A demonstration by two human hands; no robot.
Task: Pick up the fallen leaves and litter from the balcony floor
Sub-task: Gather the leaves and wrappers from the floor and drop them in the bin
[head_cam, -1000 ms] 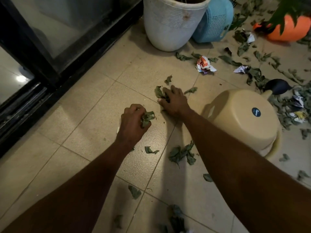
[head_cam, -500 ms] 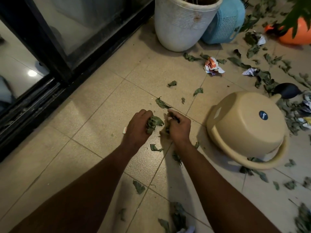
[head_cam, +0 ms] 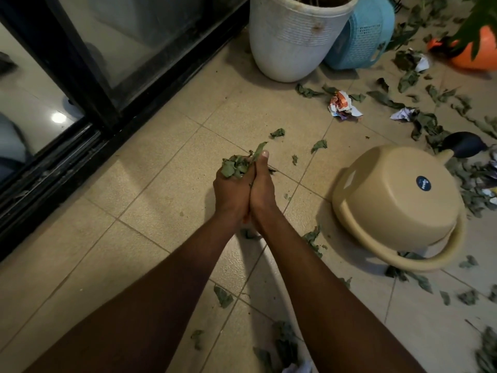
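Leaves [head_cam: 235, 165] sit clutched between left hand [head_cam: 232, 192] and right hand [head_cam: 262, 189], fingers closed around them; overturned beige basin [head_cam: 398, 208] nearby right, litter [head_cam: 343, 105] beyond.

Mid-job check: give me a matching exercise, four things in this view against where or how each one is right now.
Things:
1. beige basin
2. white pot
3. crumpled wrapper
4. bunch of leaves

States:
A. pressed between both hands
B. upside down on the tiles
C. upright beside the blue basket
D. lying loose on the floor near the white pot

Pairs: 1-B, 2-C, 3-D, 4-A
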